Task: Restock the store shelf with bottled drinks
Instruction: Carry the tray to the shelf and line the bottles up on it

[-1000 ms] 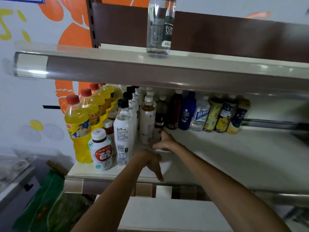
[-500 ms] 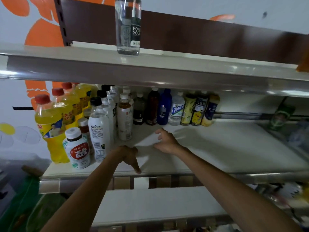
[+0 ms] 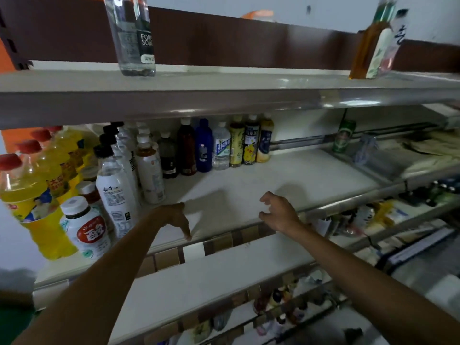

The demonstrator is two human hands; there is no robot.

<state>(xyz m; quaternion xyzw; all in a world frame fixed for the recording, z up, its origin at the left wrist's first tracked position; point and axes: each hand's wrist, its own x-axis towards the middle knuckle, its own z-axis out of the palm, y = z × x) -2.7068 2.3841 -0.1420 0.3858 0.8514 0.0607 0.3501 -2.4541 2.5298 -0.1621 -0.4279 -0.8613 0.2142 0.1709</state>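
Both your hands are empty: the left hand (image 3: 174, 217) hangs loose-fingered over the shelf (image 3: 286, 180) front edge, the right hand (image 3: 280, 212) is spread open just above it, gripping nothing; the bottles (image 3: 149, 168) stand packed at the shelf's left end and along its back edge, leaving the middle and right bare; judge them full, so fairly heavy, stiff-walled, with slick film labels; take each round the body below the shoulder, not by the cap; tall narrow ones will likely tip if nudged, so set them down squarely.
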